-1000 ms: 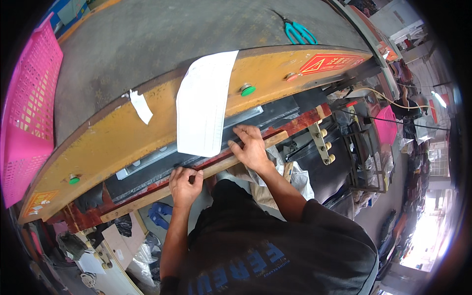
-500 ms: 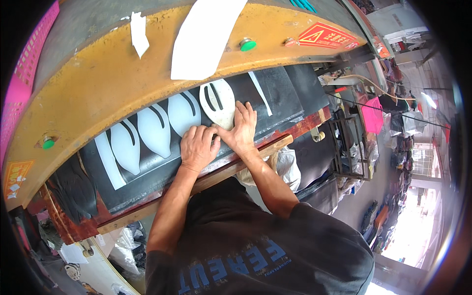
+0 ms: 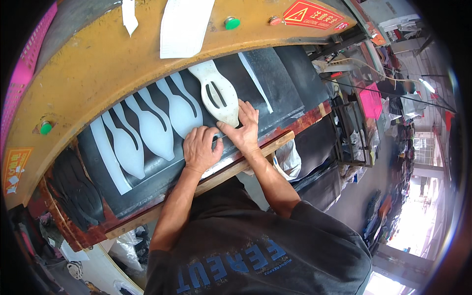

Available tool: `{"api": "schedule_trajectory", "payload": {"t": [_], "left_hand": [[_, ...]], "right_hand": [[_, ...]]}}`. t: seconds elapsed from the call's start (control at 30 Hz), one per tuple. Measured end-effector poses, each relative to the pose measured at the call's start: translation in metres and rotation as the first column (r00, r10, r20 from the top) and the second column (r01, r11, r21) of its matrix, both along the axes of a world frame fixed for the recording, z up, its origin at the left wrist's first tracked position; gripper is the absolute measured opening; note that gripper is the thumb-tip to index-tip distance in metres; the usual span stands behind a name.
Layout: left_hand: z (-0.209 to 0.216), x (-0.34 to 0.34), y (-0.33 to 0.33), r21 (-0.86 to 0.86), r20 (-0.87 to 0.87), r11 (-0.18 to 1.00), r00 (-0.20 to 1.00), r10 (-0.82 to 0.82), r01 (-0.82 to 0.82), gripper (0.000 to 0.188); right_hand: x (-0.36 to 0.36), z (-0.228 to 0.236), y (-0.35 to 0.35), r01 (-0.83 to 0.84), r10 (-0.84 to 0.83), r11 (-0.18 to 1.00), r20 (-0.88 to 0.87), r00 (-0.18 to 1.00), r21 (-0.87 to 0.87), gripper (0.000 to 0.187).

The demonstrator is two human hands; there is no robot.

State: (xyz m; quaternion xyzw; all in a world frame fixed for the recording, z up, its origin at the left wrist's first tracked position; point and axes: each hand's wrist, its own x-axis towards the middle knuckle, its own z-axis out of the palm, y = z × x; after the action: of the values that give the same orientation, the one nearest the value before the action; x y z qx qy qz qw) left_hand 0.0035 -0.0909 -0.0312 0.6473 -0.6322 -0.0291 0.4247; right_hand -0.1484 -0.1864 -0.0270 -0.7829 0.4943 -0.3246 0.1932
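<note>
A cream cutting die [image 3: 228, 109], long and rounded with two slots, lies on a black sheet [image 3: 158, 173] under the press. My right hand [image 3: 245, 129] closes round the near end of the die, thumb on one side and fingers along the other. Just left of it, my left hand [image 3: 200, 148] rests on the sheet near its front edge, fingers bent and thumb apart. Its fingertips are close to my right thumb. Left of the die, the sheet has several pale, tapered cut-out shapes [image 3: 156, 132] with curved slits. The die's far end goes under the press.
The yellow press beam [image 3: 108, 54] arches over the work, with green buttons [image 3: 232, 23] and hanging white paper [image 3: 184, 29]. A wooden rail [image 3: 275, 142] edges the table. Black cut pieces [image 3: 73, 189] lie at the left; a pink basket [image 3: 370, 101] stands at the right.
The press beam sits higher in the view, showing more of the cut-outs and die. The die's near end has shifted slightly right, away from the nearest cut-out, with my right hand still on it.
</note>
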Motion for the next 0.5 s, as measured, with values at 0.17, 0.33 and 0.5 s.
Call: {"api": "schedule_trajectory", "payload": {"t": [0.17, 0.33, 0.5], "left_hand": [[0.0, 0.002, 0.0, -0.002, -0.007, 1.0, 1.0, -0.014, 0.014, 0.029], [-0.003, 0.004, -0.001, 0.022, -0.009, 0.999, 1.0, -0.025, 0.025, 0.027], [-0.006, 0.011, -0.003, 0.043, -0.127, 0.999, 0.992, -0.025, 0.031, 0.024]], "right_hand": [[0.002, -0.002, 0.0, -0.012, 0.003, 0.998, -0.148, 0.989, -0.056, 0.076], [0.003, 0.008, 0.002, -0.034, 0.028, 0.999, -0.225, 0.974, -0.021, 0.079], [0.007, 0.045, -0.019, -0.004, 0.017, 0.986, -0.075, 0.997, 0.165, 0.095]]}}
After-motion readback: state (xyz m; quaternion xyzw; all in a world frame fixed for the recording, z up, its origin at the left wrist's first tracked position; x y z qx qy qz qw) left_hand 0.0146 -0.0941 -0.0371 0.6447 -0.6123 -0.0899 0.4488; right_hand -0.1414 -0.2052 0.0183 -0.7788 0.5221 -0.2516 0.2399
